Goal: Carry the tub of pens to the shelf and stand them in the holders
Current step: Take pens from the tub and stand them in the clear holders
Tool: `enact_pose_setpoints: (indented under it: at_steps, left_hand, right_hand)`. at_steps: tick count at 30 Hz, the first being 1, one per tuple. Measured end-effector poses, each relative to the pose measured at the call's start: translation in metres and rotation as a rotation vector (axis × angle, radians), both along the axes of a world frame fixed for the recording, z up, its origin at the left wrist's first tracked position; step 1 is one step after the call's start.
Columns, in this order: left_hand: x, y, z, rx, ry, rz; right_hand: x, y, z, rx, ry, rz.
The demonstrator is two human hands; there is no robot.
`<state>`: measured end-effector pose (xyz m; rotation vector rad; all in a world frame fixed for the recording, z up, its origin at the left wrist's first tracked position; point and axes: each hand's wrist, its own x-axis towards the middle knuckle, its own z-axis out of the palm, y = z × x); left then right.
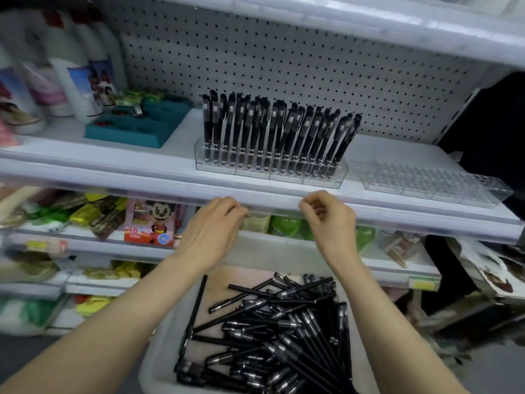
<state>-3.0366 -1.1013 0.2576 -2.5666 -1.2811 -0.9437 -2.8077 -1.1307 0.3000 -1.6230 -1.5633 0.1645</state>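
A white tub [159, 362] sits low in front of me with several loose black pens [278, 331] lying in it. On the shelf [113, 163] above stands a clear holder [267, 169] filled with upright black pens [272, 129]. To its right a second clear holder [426, 180] stands with no pens in it. My left hand [211, 231] and my right hand [331, 220] are raised side by side at the shelf's front edge, fingers loosely curled, nothing visible in either.
A teal tray [136, 126] and white bottles [71, 66] stand at the shelf's left. Pegboard [284, 52] backs the shelf, and another shelf overhangs it. Lower shelves hold packaged goods, including a pink toy box [150, 223]. A dark gap lies to the right.
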Motion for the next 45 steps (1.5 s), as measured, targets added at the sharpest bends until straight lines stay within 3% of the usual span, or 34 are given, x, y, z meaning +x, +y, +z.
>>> enact_pose_setpoints:
  at_steps: [7,13,16,21,25,29,32,38,42,45]
  left_hand:
    - [-0.011,-0.008,-0.038,-0.209,0.157,0.078]
    - [-0.007,-0.004,-0.042,-0.224,0.213,0.106]
    - [-0.007,-0.004,-0.041,-0.229,0.189,0.092]
    - [-0.005,-0.012,-0.027,-0.180,0.015,-0.080]
    - [0.001,-0.009,-0.017,-0.156,0.069,-0.181]
    - [-0.008,0.005,-0.014,-0.111,0.065,-0.148]
    - [-0.012,0.005,-0.009,-0.108,0.085,-0.097]
    - [-0.003,0.003,-0.005,-0.147,0.057,-0.050]
    - [-0.010,0.005,0.010,-0.074,0.018,-0.041]
    - [-0.028,0.012,0.031,0.009,-0.057,0.036]
  right_hand:
    - [-0.053,-0.030,-0.072,-0.559,-0.229,0.468]
    - [-0.067,-0.027,-0.093,-0.585,-0.613,0.474]
    - [-0.062,-0.025,-0.089,-0.523,-0.502,0.449]
    - [-0.047,-0.018,-0.058,-0.460,-0.123,0.379]
    - [-0.042,-0.016,-0.041,-0.423,-0.101,0.343]
    - [-0.019,-0.015,-0.018,-0.508,-0.134,0.287]
    - [-0.004,-0.013,0.006,-0.496,0.027,0.265]
    - [-0.038,-0.004,0.031,-0.187,0.482,0.185]
    - [-0.059,0.001,0.044,-0.022,0.590,0.157]
    - [-0.064,0.013,0.073,0.091,0.489,0.153]
